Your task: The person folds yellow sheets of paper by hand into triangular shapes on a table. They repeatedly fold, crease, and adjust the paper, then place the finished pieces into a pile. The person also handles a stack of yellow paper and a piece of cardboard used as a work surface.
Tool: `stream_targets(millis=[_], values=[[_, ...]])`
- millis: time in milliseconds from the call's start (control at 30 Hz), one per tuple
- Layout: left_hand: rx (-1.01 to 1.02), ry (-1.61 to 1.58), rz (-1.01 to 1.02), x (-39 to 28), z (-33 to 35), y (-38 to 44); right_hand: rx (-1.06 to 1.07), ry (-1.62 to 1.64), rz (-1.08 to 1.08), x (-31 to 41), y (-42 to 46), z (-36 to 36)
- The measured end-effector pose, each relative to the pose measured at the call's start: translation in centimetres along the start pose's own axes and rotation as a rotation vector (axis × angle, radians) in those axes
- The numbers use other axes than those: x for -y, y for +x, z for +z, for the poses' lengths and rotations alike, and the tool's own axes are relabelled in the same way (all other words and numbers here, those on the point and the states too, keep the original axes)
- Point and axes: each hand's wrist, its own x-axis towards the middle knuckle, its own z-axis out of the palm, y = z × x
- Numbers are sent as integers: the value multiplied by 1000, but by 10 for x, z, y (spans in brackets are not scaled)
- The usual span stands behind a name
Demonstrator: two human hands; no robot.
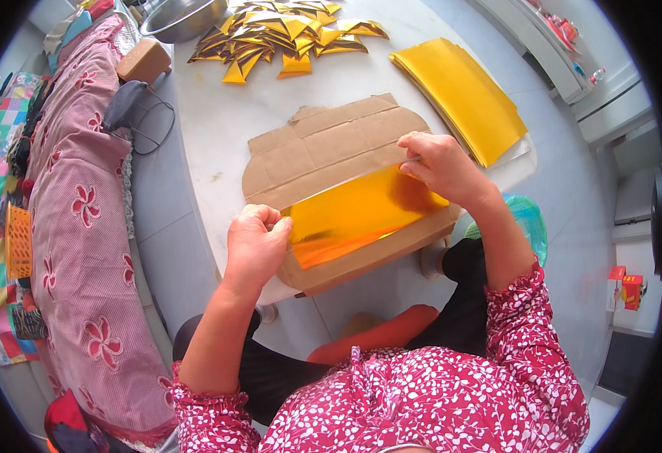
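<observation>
A sheet of shiny gold foil paper (359, 212) stretches between my hands, over a flattened piece of brown cardboard (325, 141). My left hand (258, 240) pinches its left end between thumb and fingers. At the far right corner, my right hand (435, 164) grips the sheet's upper edge. Beyond my right hand lies a stack of gold paper sheets (464, 96). Folded gold foil pieces (285, 37) form a loose heap at the far side of the white table (212, 170).
A metal basin (180, 20) stands at the table's far left corner. Left of the table, a sofa with a pink flowered cover (90, 255) bears a tan box (144, 59) and a dark face mask (127, 105). A green-blue bin (526, 223) is on the floor at right.
</observation>
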Motion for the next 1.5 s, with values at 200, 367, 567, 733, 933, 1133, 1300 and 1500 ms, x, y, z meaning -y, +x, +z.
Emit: stream_targets(millis=[200,367,567,733,933,1133,1300,1500], values=[[-220,419,265,4,14,-3,-166,-235,-219,-3,7,28],[-266,466,269,3,15,-5,-148,-255,-136,2,8,32],[-283,482,280,10,14,-1,-127,-160,28,9,4,28],[-300,487,254,3,12,-5,-118,-76,113,-7,0,26],[-331,560,678,10,17,-7,-166,-40,215,-6,-8,20],[-254,748,985,14,24,-11,-92,52,348,-6,-15,4],[-247,942,970,14,28,-24,-125,69,319,-17,-25,3],[-256,1041,936,11,32,-35,-197,-22,136,-7,-26,13]])
